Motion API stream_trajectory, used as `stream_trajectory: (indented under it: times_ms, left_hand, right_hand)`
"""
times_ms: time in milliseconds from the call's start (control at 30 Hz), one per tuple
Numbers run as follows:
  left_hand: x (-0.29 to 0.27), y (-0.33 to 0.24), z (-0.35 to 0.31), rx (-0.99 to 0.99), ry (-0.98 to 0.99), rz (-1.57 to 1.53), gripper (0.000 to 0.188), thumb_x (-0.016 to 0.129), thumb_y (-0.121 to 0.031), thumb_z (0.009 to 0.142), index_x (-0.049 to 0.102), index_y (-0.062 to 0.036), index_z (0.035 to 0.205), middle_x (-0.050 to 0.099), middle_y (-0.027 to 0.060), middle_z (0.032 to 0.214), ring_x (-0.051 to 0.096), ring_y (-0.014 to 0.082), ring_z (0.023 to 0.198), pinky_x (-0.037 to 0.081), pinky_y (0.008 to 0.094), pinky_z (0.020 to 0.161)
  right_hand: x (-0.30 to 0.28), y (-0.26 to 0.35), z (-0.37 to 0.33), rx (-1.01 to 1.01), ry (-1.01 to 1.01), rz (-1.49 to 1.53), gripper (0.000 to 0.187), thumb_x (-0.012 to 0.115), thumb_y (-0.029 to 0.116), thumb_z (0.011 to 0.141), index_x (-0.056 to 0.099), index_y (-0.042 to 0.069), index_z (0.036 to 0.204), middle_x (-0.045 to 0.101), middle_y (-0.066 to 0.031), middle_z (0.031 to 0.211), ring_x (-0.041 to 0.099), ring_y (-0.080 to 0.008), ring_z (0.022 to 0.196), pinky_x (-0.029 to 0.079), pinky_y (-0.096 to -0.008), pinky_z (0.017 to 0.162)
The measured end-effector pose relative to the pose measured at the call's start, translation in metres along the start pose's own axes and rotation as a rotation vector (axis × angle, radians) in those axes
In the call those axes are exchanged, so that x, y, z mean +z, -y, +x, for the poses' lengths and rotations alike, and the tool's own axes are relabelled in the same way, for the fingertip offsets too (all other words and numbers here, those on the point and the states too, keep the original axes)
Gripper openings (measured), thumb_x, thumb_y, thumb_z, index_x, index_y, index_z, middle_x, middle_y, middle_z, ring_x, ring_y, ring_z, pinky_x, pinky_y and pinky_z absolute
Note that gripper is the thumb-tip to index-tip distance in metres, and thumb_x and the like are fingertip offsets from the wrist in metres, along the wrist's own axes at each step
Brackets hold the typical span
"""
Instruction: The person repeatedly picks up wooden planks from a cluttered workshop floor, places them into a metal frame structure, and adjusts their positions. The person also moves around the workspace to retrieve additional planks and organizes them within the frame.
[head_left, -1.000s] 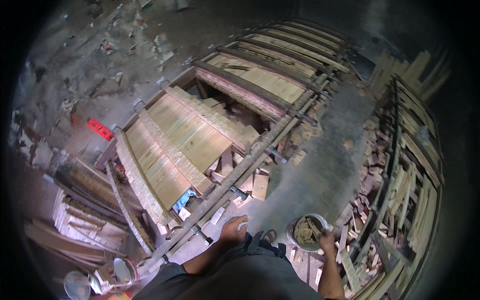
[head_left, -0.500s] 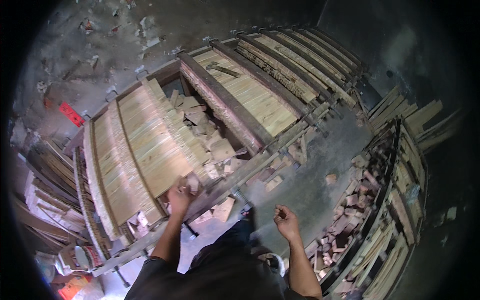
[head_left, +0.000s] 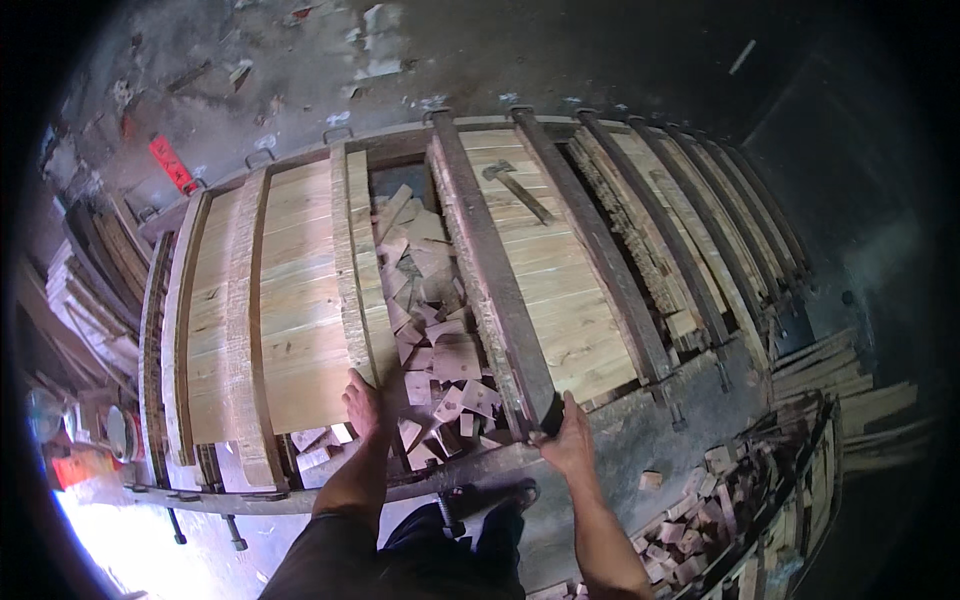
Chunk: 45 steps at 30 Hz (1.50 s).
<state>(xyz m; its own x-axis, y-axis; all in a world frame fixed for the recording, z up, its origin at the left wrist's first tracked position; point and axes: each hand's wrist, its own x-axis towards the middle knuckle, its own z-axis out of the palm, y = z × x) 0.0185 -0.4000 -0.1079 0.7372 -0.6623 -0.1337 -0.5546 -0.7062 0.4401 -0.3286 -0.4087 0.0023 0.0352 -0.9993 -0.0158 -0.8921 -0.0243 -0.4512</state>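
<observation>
My left hand (head_left: 366, 404) rests on the near end of a stack of pale wooden boards (head_left: 290, 310) held on edge in a long rack. My right hand (head_left: 570, 440) grips the near end of a dark upright divider bar (head_left: 490, 270). Between the two hands lies a gap filled with several loose wooden offcuts (head_left: 430, 330). A second packed block of boards (head_left: 545, 270) fills the bay right of the bar, with a hammer (head_left: 518, 187) lying on top of it.
More dark bars and board stacks (head_left: 680, 230) run to the right. A metal frame rail (head_left: 480, 470) crosses in front of me. Loose wood scraps (head_left: 720, 520) pile at lower right. Board stacks (head_left: 90, 300) and a red object (head_left: 170, 165) lie at left.
I have leaned closer over the rack. My left hand stays at the board stack's end; my right hand has risen from beside my body and taken hold of the dark bar.
</observation>
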Motion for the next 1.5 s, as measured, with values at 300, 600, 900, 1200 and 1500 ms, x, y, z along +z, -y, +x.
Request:
stream_trajectory:
  times_ms: [300, 600, 900, 1200, 1500]
  left_hand:
    - [-0.009, -0.024, -0.002, -0.045, -0.114, 0.079, 0.077, 0.064, -0.026, 0.076, 0.036, 0.0013, 0.142, 0.057, 0.0249, 0.109, 0.054, 0.0437, 0.106, 0.050, 0.0507, 0.090]
    - [-0.015, -0.027, -0.002, -0.074, -0.059, 0.059, 0.075, 0.065, -0.020, 0.075, 0.035, 0.0006, 0.141, 0.056, 0.0235, 0.111, 0.052, 0.0424, 0.109, 0.048, 0.0493, 0.092]
    - [-0.014, -0.017, 0.000, -0.084, -0.050, 0.035, 0.080, 0.065, -0.022, 0.076, 0.033, -0.0005, 0.147, 0.056, 0.0247, 0.119, 0.051, 0.0401, 0.116, 0.047, 0.0470, 0.097]
    - [0.086, -0.110, -0.067, 0.050, 0.001, -0.794, 0.082, 0.081, -0.030, 0.076, 0.042, 0.0022, 0.141, 0.048, 0.0280, 0.138, 0.041, 0.0430, 0.134, 0.029, 0.0517, 0.115]
    - [0.044, -0.263, -0.163, -0.478, 0.964, -1.823, 0.040, 0.077, -0.016, 0.082, 0.064, -0.0006, 0.117, 0.068, 0.0119, 0.104, 0.065, 0.0274, 0.089, 0.054, 0.0473, 0.077]
  right_hand:
    - [0.061, -0.010, 0.082, 0.231, 0.300, -0.004, 0.108, 0.083, 0.026, 0.064, 0.021, -0.003, 0.148, 0.062, -0.0292, 0.117, 0.062, -0.0444, 0.110, 0.051, -0.0450, 0.096]
    - [0.063, 0.012, 0.138, 0.185, 0.283, -0.075, 0.080, 0.079, 0.018, 0.058, 0.039, -0.007, 0.123, 0.068, -0.0301, 0.100, 0.067, -0.0464, 0.097, 0.054, -0.0455, 0.090]
    - [-0.026, 0.045, 0.131, 0.195, 0.378, -0.089, 0.078, 0.086, 0.023, 0.061, 0.044, -0.009, 0.118, 0.067, -0.0306, 0.103, 0.068, -0.0429, 0.100, 0.054, -0.0425, 0.089]
    - [-0.101, -0.036, -0.017, 0.182, 0.438, 0.249, 0.080, 0.089, 0.019, 0.057, 0.048, -0.004, 0.122, 0.066, -0.0186, 0.112, 0.064, -0.0297, 0.107, 0.051, -0.0409, 0.092]
    - [-0.164, -0.022, -0.131, 0.405, 0.309, 0.125, 0.081, 0.075, 0.010, 0.063, 0.048, 0.005, 0.138, 0.067, -0.0230, 0.113, 0.066, -0.0380, 0.107, 0.052, -0.0442, 0.091]
